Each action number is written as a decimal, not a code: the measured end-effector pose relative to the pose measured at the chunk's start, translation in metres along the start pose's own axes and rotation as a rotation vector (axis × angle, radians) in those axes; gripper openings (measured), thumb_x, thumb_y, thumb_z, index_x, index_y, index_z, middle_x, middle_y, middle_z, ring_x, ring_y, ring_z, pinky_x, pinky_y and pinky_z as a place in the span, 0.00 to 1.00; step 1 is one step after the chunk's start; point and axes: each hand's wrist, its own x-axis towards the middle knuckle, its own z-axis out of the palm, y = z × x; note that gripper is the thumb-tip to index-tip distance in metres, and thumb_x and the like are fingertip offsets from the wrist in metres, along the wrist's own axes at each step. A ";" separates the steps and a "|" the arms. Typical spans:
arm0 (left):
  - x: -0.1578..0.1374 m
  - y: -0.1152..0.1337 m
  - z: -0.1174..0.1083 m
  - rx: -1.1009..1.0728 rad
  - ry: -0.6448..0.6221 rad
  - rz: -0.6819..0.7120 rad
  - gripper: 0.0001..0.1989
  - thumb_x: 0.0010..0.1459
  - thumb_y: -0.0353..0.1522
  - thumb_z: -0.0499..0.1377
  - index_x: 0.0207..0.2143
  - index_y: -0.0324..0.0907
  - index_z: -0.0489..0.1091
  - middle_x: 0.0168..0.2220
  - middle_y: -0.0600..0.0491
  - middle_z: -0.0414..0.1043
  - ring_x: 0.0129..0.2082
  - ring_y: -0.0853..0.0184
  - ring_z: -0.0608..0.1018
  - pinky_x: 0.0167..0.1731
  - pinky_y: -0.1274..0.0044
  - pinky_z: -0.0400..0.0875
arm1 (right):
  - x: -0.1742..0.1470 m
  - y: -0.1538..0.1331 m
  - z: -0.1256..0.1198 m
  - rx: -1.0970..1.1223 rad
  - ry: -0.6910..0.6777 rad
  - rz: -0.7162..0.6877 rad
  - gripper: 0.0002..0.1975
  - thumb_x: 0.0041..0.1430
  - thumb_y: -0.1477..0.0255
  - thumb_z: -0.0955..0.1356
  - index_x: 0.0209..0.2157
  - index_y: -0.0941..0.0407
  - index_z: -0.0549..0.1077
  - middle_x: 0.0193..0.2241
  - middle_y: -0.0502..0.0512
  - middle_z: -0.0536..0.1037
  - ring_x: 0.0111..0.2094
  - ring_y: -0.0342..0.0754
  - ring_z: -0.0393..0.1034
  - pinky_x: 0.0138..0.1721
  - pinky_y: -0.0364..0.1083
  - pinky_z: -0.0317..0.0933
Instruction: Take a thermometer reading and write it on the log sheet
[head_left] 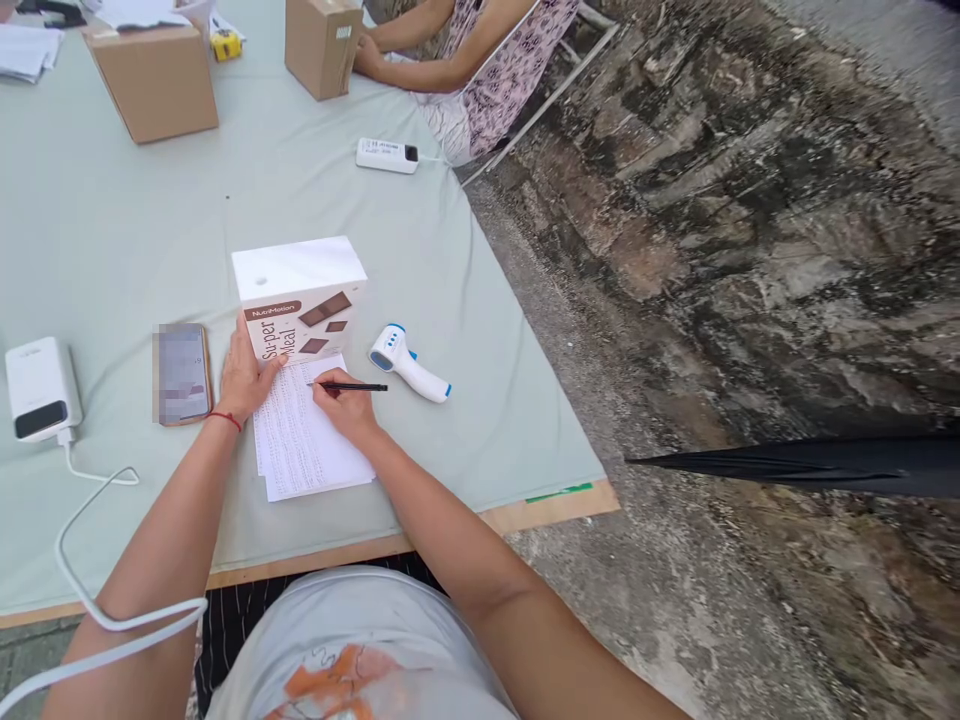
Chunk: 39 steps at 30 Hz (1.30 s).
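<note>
— Black pen (352, 386) pinched in my right hand (341, 405), fingers closed around it, the tip down on the printed sheets (304, 440) that lie near the table's front edge.

— And your left?

— My left hand (246, 378) lies flat and open, gripping nothing, palm pressing the top left corner of the sheets. Its fingertips touch the foot of the white NutriMotion box (300, 297), which stands just behind the paper.

— What else is close by?

— From the head camera: a phone (182, 373) just left of my left hand, a white power bank (41, 388) farther left with its cable (97, 600) looping down toward my arm, and a white and blue thermometer gun (409, 362) just right of the pen. All of it sits on the pale green table cover (112, 250).

— Anyone else?

— Another person sits at the far side, hands by a cardboard box (322, 45); a second cardboard carton (154, 80) stands to its left, and a small white device (387, 155) lies between us.

— How do I write this well?

— I judge it best to keep the flat hand weighing the stack so the loose sheets cannot slide, hold the pen low near its tip, and keep to one row of the fine print at a time. The box edge behind can serve as a stop.
</note>
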 end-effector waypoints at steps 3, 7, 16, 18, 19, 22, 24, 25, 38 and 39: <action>0.000 0.000 0.000 0.000 0.002 0.005 0.42 0.58 0.45 0.61 0.69 0.44 0.48 0.63 0.39 0.59 0.64 0.46 0.63 0.60 0.54 0.60 | 0.000 0.001 0.001 -0.003 0.002 -0.008 0.04 0.49 0.66 0.67 0.25 0.50 0.71 0.24 0.46 0.75 0.29 0.47 0.68 0.36 0.48 0.63; 0.001 0.000 -0.001 0.004 0.000 0.004 0.42 0.58 0.46 0.61 0.69 0.43 0.48 0.62 0.38 0.60 0.64 0.45 0.64 0.59 0.54 0.61 | 0.001 0.001 0.001 0.024 0.017 0.013 0.04 0.49 0.65 0.67 0.25 0.50 0.71 0.25 0.47 0.76 0.29 0.47 0.68 0.36 0.48 0.63; 0.001 -0.001 -0.001 0.004 0.000 0.007 0.42 0.59 0.46 0.61 0.69 0.44 0.47 0.63 0.38 0.59 0.65 0.46 0.63 0.60 0.54 0.60 | 0.000 0.001 0.001 0.000 -0.002 0.006 0.04 0.49 0.67 0.67 0.25 0.50 0.70 0.25 0.47 0.75 0.29 0.48 0.68 0.36 0.48 0.62; 0.001 -0.001 -0.001 0.008 0.001 0.016 0.42 0.59 0.46 0.60 0.69 0.43 0.46 0.63 0.38 0.59 0.65 0.46 0.63 0.60 0.54 0.60 | 0.000 0.001 0.001 -0.012 -0.003 0.006 0.03 0.49 0.67 0.67 0.25 0.50 0.69 0.24 0.47 0.75 0.29 0.48 0.68 0.35 0.48 0.62; 0.001 -0.002 -0.001 0.010 0.003 0.021 0.42 0.59 0.46 0.60 0.69 0.43 0.46 0.63 0.38 0.59 0.64 0.46 0.63 0.60 0.54 0.60 | 0.001 0.001 0.001 -0.019 -0.001 0.005 0.03 0.50 0.67 0.67 0.25 0.50 0.69 0.24 0.46 0.75 0.29 0.48 0.68 0.35 0.48 0.62; 0.001 -0.004 0.000 0.017 0.006 0.031 0.43 0.59 0.46 0.60 0.70 0.43 0.45 0.63 0.38 0.59 0.64 0.46 0.64 0.59 0.54 0.61 | 0.001 0.002 0.000 -0.032 0.004 -0.008 0.03 0.50 0.66 0.66 0.26 0.50 0.69 0.25 0.47 0.75 0.29 0.47 0.69 0.36 0.48 0.63; 0.001 -0.006 0.001 0.025 0.014 0.036 0.43 0.59 0.46 0.61 0.70 0.44 0.45 0.62 0.38 0.60 0.63 0.46 0.65 0.58 0.54 0.62 | 0.001 0.003 0.000 -0.037 0.002 -0.020 0.04 0.50 0.66 0.66 0.26 0.51 0.70 0.26 0.47 0.76 0.30 0.47 0.69 0.36 0.48 0.64; 0.001 -0.006 0.001 0.029 0.018 0.041 0.43 0.59 0.46 0.61 0.70 0.44 0.45 0.62 0.38 0.60 0.63 0.46 0.65 0.58 0.54 0.62 | 0.001 0.003 0.000 -0.039 0.000 -0.024 0.04 0.51 0.66 0.66 0.27 0.51 0.70 0.26 0.47 0.76 0.30 0.47 0.70 0.36 0.48 0.64; 0.001 -0.005 0.000 0.047 0.012 0.053 0.44 0.60 0.47 0.60 0.70 0.44 0.43 0.60 0.38 0.62 0.60 0.46 0.67 0.55 0.55 0.65 | 0.001 0.007 0.002 0.005 0.068 0.002 0.04 0.49 0.66 0.67 0.26 0.51 0.71 0.25 0.48 0.77 0.29 0.48 0.71 0.36 0.48 0.67; 0.001 -0.005 0.000 0.046 0.010 0.054 0.44 0.60 0.47 0.60 0.70 0.44 0.43 0.60 0.38 0.62 0.60 0.46 0.67 0.55 0.55 0.65 | 0.001 0.007 0.002 -0.002 0.067 0.003 0.04 0.49 0.65 0.67 0.26 0.51 0.71 0.25 0.48 0.77 0.29 0.48 0.71 0.36 0.48 0.66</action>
